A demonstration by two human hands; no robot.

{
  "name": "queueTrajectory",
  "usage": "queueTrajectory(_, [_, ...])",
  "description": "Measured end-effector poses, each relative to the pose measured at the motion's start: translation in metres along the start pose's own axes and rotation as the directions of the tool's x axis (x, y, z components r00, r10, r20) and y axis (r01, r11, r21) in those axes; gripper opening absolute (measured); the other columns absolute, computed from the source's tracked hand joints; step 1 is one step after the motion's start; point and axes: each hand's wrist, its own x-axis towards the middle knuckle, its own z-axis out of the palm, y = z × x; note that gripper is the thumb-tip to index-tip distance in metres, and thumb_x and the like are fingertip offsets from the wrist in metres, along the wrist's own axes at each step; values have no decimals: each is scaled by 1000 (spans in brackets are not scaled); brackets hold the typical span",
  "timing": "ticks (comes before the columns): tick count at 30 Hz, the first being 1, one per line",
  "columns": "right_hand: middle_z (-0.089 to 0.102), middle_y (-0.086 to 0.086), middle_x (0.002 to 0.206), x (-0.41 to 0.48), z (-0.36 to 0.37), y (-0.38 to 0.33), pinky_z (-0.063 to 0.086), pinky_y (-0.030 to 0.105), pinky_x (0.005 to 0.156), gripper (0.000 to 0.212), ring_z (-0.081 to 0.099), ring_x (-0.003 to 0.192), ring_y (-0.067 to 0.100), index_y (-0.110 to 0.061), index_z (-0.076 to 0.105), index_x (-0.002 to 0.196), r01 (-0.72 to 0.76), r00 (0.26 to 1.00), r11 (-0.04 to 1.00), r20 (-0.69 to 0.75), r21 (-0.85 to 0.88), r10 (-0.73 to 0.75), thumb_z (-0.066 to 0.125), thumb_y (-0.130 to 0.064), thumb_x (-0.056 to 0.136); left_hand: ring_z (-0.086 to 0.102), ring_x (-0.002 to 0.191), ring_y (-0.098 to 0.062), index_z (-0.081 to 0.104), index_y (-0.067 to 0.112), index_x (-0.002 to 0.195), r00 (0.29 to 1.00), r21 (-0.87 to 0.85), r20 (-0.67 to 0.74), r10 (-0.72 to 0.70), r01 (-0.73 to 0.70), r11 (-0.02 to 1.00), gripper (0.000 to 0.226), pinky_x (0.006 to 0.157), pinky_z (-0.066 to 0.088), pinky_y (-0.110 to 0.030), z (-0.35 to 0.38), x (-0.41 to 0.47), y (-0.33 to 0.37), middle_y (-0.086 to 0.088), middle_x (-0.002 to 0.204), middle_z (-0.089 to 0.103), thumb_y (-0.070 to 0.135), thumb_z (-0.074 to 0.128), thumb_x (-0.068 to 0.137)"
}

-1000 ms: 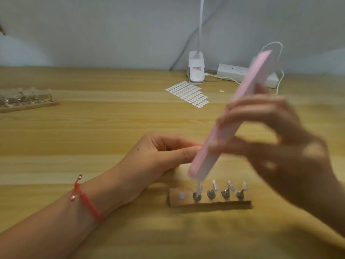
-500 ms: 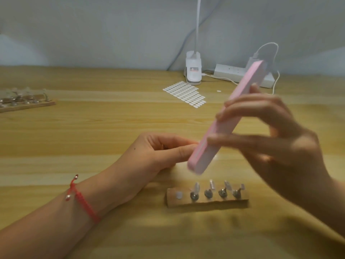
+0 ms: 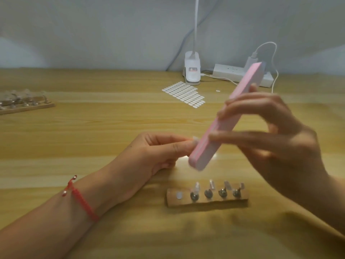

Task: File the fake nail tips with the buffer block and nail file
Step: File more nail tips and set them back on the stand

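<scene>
head | right hand grips pink buffer block, lifted off the rack-mounted tips | left hand pinches fake nail tip against its lower edge | wooden rack on bench, untouched | judged: buffing shifts to hand-held tip

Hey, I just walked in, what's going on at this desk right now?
A person is filing fake nails. The right hand holds a pink buffer block tilted against what looks like a clear nail tip pinched in the left hand. Nearer the camera, a wooden holder carries four more tips on stands; its leftmost spot shows only a white pad.
</scene>
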Motion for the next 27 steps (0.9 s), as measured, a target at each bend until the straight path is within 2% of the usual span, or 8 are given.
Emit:
queueTrajectory(4, [67, 6, 111, -9, 10, -16, 37, 60, 109, 22, 58, 114, 19, -20, 79, 99, 146, 984, 985, 93, 94, -155, 75, -3, 86, 43, 89, -32, 79, 18, 82, 1000, -49, 5, 6, -6, 999, 25, 83, 27, -46, 0, 0, 1, -4, 81, 73, 34, 71, 65])
queueTrajectory(7, [64, 10, 109, -1, 2, 0, 40, 60, 105, 29, 57, 110, 24, -18, 72, 103, 2, 1000, 1000, -3, 26, -1, 75, 0, 81, 43, 87, -27, 80, 23, 82, 1000, -10, 12, 16, -15, 1000, 23, 78, 29, -41, 1, 0, 0, 1, 81, 74, 36, 70, 66])
queueTrajectory(11, [68, 7, 107, -11, 13, -20, 38, 59, 108, 21, 59, 111, 20, -20, 79, 97, 118, 990, 987, 70, 110, -126, 73, -3, 85, 43, 90, -32, 79, 17, 84, 1000, -55, -1, 12, -12, 998, 26, 83, 27, -46, 0, 0, -1, -3, 82, 74, 33, 71, 65])
queueTrajectory(15, [63, 10, 107, 0, 1, 0, 41, 60, 103, 26, 57, 107, 26, -15, 71, 103, -20, 999, 1000, -40, 9, 20, 71, 2, 83, 41, 88, -27, 80, 23, 83, 1000, -12, -1, 16, -16, 1000, 24, 78, 32, -39, 0, 0, -2, 2, 82, 74, 37, 70, 65])
queueTrajectory(19, [69, 8, 109, -10, 10, -17, 36, 60, 110, 21, 60, 112, 21, -17, 78, 100, 193, 977, 979, 81, 60, -197, 63, -4, 94, 44, 91, -34, 79, 17, 87, 1000, -29, 11, 5, -5, 1000, 29, 84, 29, -47, 1, -1, -1, -9, 87, 74, 34, 72, 66])
queueTrajectory(23, [64, 11, 108, 1, -2, 2, 42, 60, 103, 22, 60, 106, 28, -14, 73, 102, 5, 1000, 1000, -21, -27, -6, 72, -1, 84, 44, 82, -27, 80, 24, 87, 1000, 35, 4, 17, -17, 999, 28, 74, 34, -37, 1, 0, -3, 2, 83, 74, 38, 72, 65])
queueTrajectory(24, [65, 11, 107, -1, 1, -1, 42, 60, 103, 20, 60, 106, 27, -15, 75, 100, 12, 1000, 1000, -12, -18, -12, 72, -3, 84, 48, 84, -28, 80, 23, 87, 1000, 36, 3, 20, -20, 999, 28, 76, 35, -39, 1, 0, -4, 0, 86, 75, 38, 72, 65])
queueTrajectory(27, [69, 8, 108, -11, 12, -19, 37, 60, 109, 19, 60, 112, 21, -18, 80, 98, 183, 979, 982, 85, 53, -187, 71, -3, 89, 53, 92, -32, 79, 20, 89, 1000, 12, 0, 15, -15, 1000, 29, 85, 33, -48, 1, -2, -2, -6, 91, 75, 37, 72, 67])
